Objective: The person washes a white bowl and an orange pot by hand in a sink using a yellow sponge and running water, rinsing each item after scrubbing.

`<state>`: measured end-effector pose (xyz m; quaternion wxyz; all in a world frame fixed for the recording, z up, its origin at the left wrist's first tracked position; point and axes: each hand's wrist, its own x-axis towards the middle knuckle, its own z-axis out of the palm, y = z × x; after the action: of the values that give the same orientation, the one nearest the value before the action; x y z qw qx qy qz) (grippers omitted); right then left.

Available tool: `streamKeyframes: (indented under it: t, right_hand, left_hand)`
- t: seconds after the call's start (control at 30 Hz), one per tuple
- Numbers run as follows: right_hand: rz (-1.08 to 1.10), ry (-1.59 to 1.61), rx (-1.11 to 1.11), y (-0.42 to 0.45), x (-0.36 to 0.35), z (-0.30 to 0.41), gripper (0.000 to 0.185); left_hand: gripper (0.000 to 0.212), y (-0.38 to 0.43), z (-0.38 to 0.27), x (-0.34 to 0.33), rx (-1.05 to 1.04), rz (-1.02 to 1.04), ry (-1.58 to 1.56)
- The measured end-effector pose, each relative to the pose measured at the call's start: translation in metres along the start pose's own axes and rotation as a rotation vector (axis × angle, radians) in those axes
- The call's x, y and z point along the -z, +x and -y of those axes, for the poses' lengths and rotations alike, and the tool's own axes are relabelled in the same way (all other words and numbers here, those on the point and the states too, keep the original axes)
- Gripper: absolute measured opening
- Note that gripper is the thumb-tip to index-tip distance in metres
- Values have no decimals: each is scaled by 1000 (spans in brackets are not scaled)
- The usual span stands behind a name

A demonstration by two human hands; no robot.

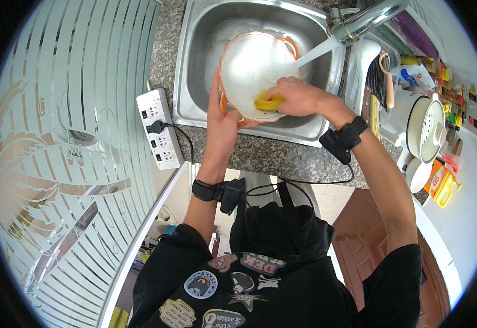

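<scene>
A white round dish with a scalloped orange rim and two loop handles [248, 65] is tilted over the stainless steel sink [205, 53]. My left hand [222, 119] grips its lower left edge by one handle. In my right hand [298, 96] is a yellow sponge [268, 102], pressed on the inside of the dish near its lower edge. Water streams from the metal faucet [347, 33] at the upper right onto the dish, close to my right hand. The fingertips of my left hand are partly hidden under the dish.
A white power strip [162, 135] with a black plug lies on the granite counter [259, 151], left of the sink. On the right are a knife [365, 102], a peach-handled peeler [388, 86], a lidded pot [426, 127] and several bottles. A black cable hangs between my wrist straps.
</scene>
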<state>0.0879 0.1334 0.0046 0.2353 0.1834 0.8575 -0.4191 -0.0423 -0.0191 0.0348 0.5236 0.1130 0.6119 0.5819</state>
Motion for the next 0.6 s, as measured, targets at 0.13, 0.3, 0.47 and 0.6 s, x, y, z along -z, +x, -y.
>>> streamKeyframes:
  t: [0.13, 0.3, 0.47, 0.6]
  right_hand:
    - [-119, 232, -236, 4, -4, -21, 41]
    - [-411, 1181, -307, 13, -23, -45, 55]
    - [-452, 1465, -333, -1, -11, -16, 41]
    - [-523, 1697, -363, 4, -24, -23, 33]
  left_hand:
    - [88, 4, -3, -1, -13, 47, 17]
    - [85, 2, -16, -6, -29, 4, 110]
    - [84, 0, -10, 7, -81, -30, 134]
    - [83, -4, -9, 7, -72, -59, 161]
